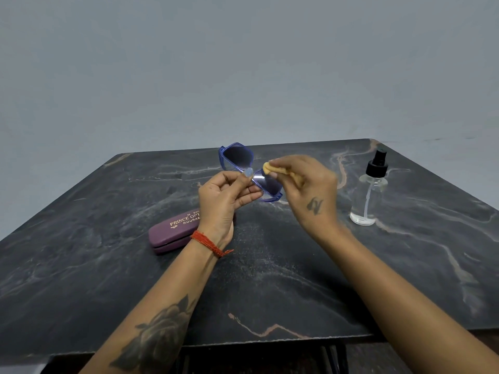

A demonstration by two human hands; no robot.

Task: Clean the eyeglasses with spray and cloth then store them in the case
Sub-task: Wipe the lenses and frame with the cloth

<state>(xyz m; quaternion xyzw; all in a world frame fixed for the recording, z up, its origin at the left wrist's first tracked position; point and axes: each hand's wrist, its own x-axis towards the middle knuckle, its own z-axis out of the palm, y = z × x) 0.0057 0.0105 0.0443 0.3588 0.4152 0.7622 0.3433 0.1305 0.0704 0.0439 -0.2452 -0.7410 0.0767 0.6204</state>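
A purple case [172, 233] lies shut on the left of the dark table [270, 279], partly under the left wrist. The left hand [224, 198] pinches the blue glasses [243, 163] at the middle, between the two lenses, and holds them up above the table. The right hand [310, 184] pinches a yellow cloth [272, 168] against the near lens. A clear spray bottle [370, 193] stands upright on the right.

Left hand [224, 197] covers right end of purple case [175, 232], cutting gold lettering short. Yellow cloth [280, 171] mostly hidden under right hand [310, 184]. Eyeglasses [249, 172] bridge behind thumb. Both forearms cut off by bottom edge.
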